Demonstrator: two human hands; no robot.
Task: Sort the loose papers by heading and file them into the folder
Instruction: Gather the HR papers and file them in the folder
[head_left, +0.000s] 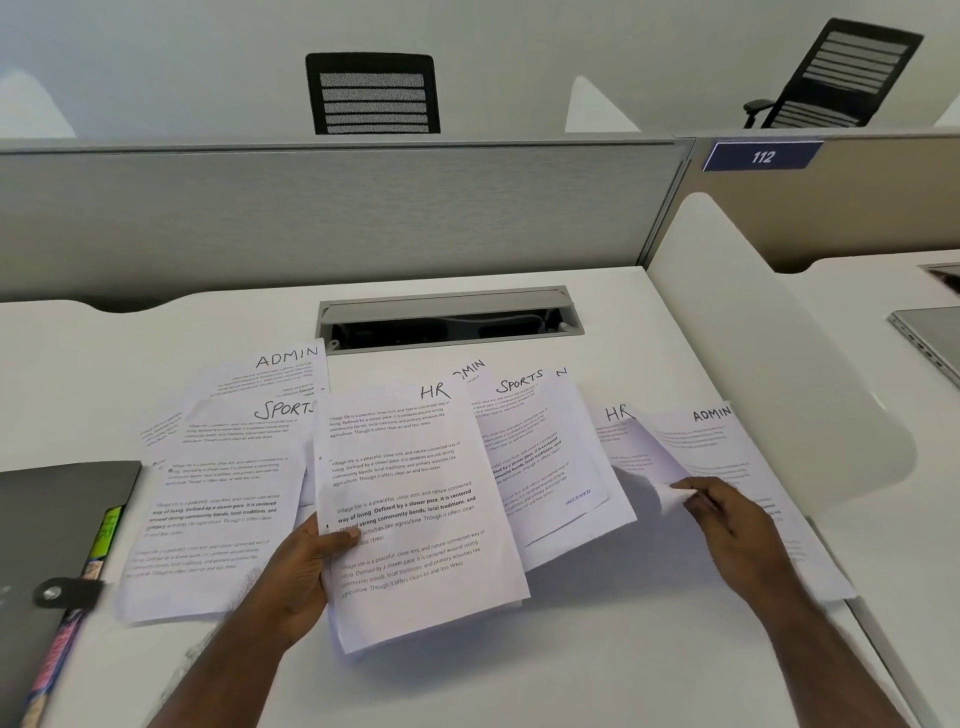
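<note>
Loose printed papers with handwritten headings lie spread over the white desk (467, 675). My left hand (306, 561) grips the left edge of an HR sheet (410, 499), lifted above the pile. My right hand (727, 519) pinches the curled lower edge of a second HR sheet (639, 447) to the right. An ADMIN sheet (722, 441) lies beneath that one. A SPORTS sheet (223, 499) and an ADMIN sheet (280, 369) lie at left. Another SPORTS sheet (545, 452) sits in the middle. A dark grey folder (47, 525) with coloured tabs lies at the left edge.
An open cable tray (449, 322) is set into the desk behind the papers. A grey partition (311, 208) stands at the back, and a white divider (769, 374) rises on the right. A closed laptop (930, 332) lies on the neighbouring desk. Two black chairs stand beyond.
</note>
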